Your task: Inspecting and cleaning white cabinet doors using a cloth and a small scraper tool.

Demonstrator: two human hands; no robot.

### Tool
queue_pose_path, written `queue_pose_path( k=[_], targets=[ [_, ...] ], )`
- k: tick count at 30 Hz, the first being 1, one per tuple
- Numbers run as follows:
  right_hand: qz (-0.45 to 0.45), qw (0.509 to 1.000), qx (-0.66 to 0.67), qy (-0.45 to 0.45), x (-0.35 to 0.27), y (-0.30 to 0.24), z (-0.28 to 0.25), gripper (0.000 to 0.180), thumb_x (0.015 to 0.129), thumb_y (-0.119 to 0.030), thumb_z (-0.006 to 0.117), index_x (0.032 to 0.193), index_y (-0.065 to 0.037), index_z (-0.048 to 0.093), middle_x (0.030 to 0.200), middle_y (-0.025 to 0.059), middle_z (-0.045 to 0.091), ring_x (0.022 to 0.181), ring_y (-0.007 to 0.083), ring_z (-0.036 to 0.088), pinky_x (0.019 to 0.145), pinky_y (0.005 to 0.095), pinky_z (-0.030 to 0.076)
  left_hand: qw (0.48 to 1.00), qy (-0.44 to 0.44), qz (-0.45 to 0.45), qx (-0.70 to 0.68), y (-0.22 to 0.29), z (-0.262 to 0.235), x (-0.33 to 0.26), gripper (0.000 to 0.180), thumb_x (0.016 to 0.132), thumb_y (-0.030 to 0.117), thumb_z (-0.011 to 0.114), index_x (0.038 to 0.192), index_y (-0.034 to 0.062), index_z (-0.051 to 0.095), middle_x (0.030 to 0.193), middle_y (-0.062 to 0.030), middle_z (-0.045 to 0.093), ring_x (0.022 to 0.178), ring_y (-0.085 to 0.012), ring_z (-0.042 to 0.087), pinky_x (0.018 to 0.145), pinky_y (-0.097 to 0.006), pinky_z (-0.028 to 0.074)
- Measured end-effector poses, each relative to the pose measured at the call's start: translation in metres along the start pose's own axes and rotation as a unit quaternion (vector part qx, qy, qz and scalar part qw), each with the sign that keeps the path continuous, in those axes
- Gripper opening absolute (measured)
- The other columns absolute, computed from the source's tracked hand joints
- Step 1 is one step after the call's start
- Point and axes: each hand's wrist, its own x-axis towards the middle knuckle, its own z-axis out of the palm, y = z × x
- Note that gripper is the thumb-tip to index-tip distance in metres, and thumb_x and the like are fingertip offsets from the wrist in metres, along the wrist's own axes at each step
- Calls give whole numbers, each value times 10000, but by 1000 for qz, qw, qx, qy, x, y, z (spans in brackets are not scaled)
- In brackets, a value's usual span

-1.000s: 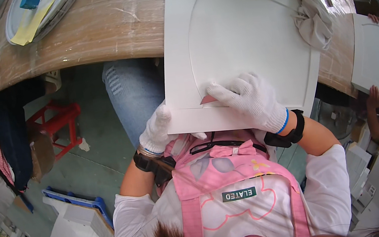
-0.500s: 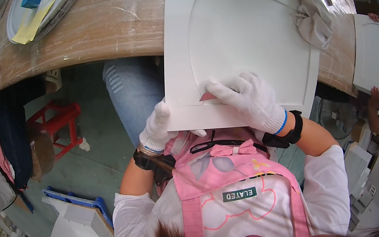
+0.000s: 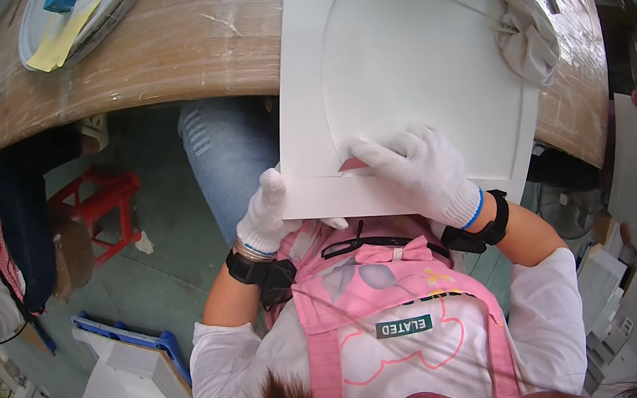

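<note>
A work table (image 3: 148, 51) wrapped in clear film carries the far part of a white framed panel (image 3: 413, 61); the panel's near edge overhangs toward the wearer's apron (image 3: 395, 270), an arrangement that probably brings its near-left corner within easy reach. At upper left, a round white tray (image 3: 35, 39) lies on the table, well apart from the panel. A crumpled pale cloth (image 3: 531, 48) lies against the panel's right side. The gloved right hand (image 3: 429, 170) lies over the near rail, grasping a small red piece partly hidden by its fingers; the extended finger seems to direct it into the recess corner. The gloved left hand (image 3: 265, 213) grips the near-left corner, thumb uppermost and fingers beneath, presumably to steady the overhang. Within the tray are a yellow sheet (image 3: 61, 49) and a blue block (image 3: 60, 1). Smallest is the red piece (image 3: 350, 164), at the recess's near-left corner.
</note>
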Motion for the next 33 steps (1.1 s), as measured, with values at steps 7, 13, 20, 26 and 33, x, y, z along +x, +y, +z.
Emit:
queue_pose_path(
  k=[7, 13, 20, 26, 33],
  targets=[
    [-11, 998, 57, -26, 5, 2, -8, 512, 693, -114, 698, 1197, -179, 638, 810, 62, 636, 726, 288, 614, 611, 405, 482, 1000, -2, 0, 13, 1, 3, 1, 1047, 787, 725, 627, 1413, -60, 329, 1214, -245, 593, 888, -396, 702, 716, -506, 619],
    [14, 993, 87, 72, 36, 17, -10, 530, 724, -33, 655, 1230, -192, 642, 776, 101, 607, 657, 308, 581, 572, 400, 462, 1000, -25, 5, -6, 2, 3, 2, 1034, 801, 705, 627, 1435, -41, 295, 1240, -251, 569, 917, -417, 690, 749, -538, 603],
    [-29, 999, 25, 28, 42, 21, -13, 555, 725, -27, 655, 1244, -223, 638, 728, 80, 569, 649, 295, 572, 553, 407, 455, 999, -28, -5, -46, 0, -2, 0, 987, 836, 661, 623, 1451, -27, 273, 1257, -261, 553, 968, -437, 671, 777, -569, 587],
    [4, 996, 0, 89, 44, 22, -10, 558, 725, -25, 642, 1244, -229, 638, 726, 72, 567, 651, 286, 575, 548, 404, 449, 998, -8, -3, -68, -3, -6, -1, 944, 802, 591, 695, 1402, -43, 334, 1191, -289, 581, 918, -510, 660, 734, -655, 570],
    [49, 994, 55, 80, 60, 34, -7, 567, 759, -8, 627, 1279, -234, 626, 755, 98, 573, 673, 279, 580, 563, 395, 453, 999, -28, -11, -19, 1, -3, -1, 1026, 801, 691, 638, 1438, -37, 296, 1231, -255, 570, 945, -431, 678, 776, -576, 587]
  ],
)
